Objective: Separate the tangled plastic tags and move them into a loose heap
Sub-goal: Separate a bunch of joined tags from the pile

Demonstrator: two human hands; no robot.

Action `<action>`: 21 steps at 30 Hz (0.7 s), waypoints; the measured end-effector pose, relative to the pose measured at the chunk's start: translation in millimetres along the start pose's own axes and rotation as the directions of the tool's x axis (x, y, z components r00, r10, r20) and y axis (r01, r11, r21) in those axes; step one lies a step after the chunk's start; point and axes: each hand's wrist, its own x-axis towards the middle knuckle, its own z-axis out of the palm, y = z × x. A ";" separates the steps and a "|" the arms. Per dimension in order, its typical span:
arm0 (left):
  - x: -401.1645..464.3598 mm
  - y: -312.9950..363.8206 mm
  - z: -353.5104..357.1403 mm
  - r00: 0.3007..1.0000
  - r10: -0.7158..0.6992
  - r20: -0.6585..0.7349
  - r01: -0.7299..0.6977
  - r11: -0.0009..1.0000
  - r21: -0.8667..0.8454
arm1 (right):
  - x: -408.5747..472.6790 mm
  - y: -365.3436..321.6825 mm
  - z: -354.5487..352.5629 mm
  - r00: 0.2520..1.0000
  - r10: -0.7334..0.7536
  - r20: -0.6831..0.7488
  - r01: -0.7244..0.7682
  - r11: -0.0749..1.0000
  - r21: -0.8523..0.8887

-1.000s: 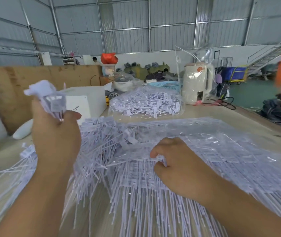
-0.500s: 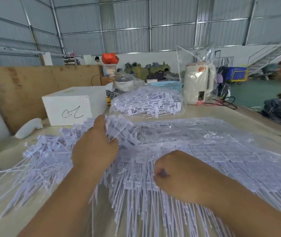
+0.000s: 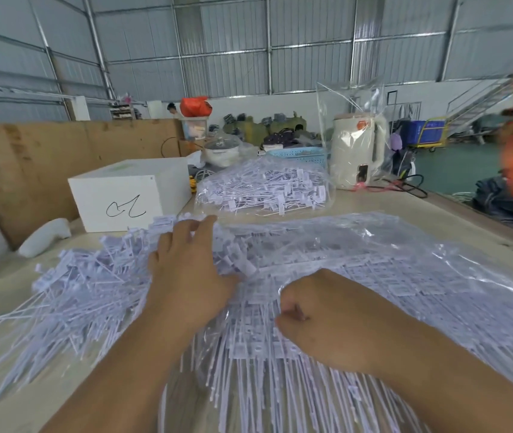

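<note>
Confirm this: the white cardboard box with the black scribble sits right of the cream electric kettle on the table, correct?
Not quite. In the head view the white cardboard box with the black scribble sits left of the cream electric kettle, both on the table.

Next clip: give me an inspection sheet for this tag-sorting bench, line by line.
Surface: pale wooden tabletop, mostly covered.
Job's things: loose heap of white plastic tags at left; ordered tags under a clear plastic sheet at right.
Clutter: white box with a black scribble; clear bag of tags; cream kettle; blue basket.
Hands: left hand rests open on tags; right hand curled, pinching tags.
Cables: black cord by the kettle.
Surroundings: corrugated metal walls, plywood panel, blue cart.
</note>
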 end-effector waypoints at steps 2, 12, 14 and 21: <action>0.1 3.8 -0.4 0.991 0.129 -0.047 -0.137 0.940 -0.313 | 4.4 2.7 3.5 0.997 -0.021 -0.073 0.023 1.000 0.021; 4.9 -7.3 14.3 0.948 0.286 0.138 -0.273 0.956 -0.112 | 23.4 20.5 23.2 0.989 -0.075 -0.131 0.087 0.993 0.082; 5.5 -9.6 14.8 0.946 0.283 0.158 -0.276 0.959 -0.063 | 23.1 19.4 25.3 0.997 -0.065 -0.033 0.066 0.997 0.030; 3.5 -9.6 14.3 0.950 0.256 0.181 -0.252 0.967 -0.045 | 17.2 13.4 15.5 1.000 0.027 -0.012 -0.027 0.999 0.026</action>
